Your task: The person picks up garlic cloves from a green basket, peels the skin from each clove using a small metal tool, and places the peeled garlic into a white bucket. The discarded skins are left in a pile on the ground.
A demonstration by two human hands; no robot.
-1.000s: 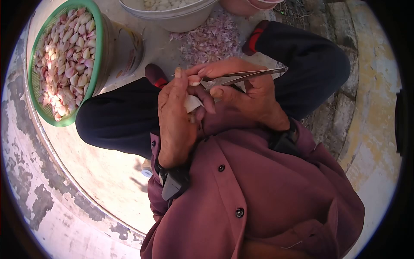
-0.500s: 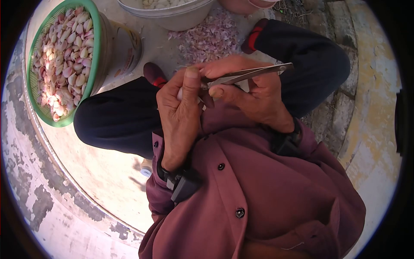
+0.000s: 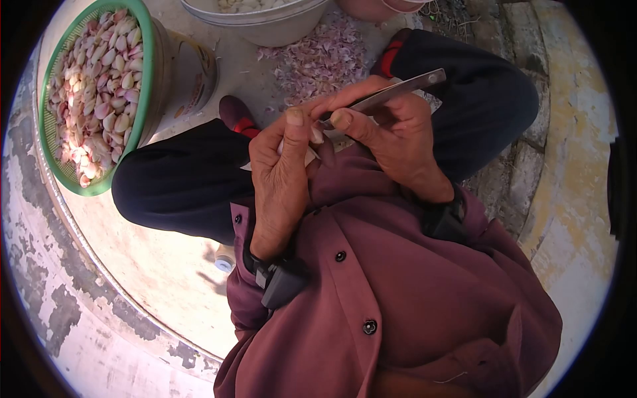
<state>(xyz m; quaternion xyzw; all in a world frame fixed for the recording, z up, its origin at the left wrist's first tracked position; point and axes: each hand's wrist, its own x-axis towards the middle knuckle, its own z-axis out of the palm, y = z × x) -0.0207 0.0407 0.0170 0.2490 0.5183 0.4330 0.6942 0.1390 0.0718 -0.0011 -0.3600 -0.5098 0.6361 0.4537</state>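
My left hand [image 3: 282, 169] is closed in front of the chest, pinching a pale garlic clove [image 3: 316, 136] between thumb and fingers. Close beside it, my right hand [image 3: 405, 139] grips a small knife [image 3: 401, 91]. The knife's wide metal end sticks out up and to the right, while its other end meets the clove near both thumbs. My fingers hide part of the clove and of the knife's working end.
A green mesh basket [image 3: 147, 73] of unpeeled garlic cloves [image 3: 99, 93] rests on a bucket [image 3: 189, 73] at left. Ahead stand a white basin [image 3: 279, 30] with pale cloves and a pinkish container [image 3: 375, 9]. Purple-white garlic skins [image 3: 325, 63] lie on the ground between the feet.
The knife has tilted, its outer end swinging upward. My right thumb has risen toward the left thumb, and the clove now shows between them.
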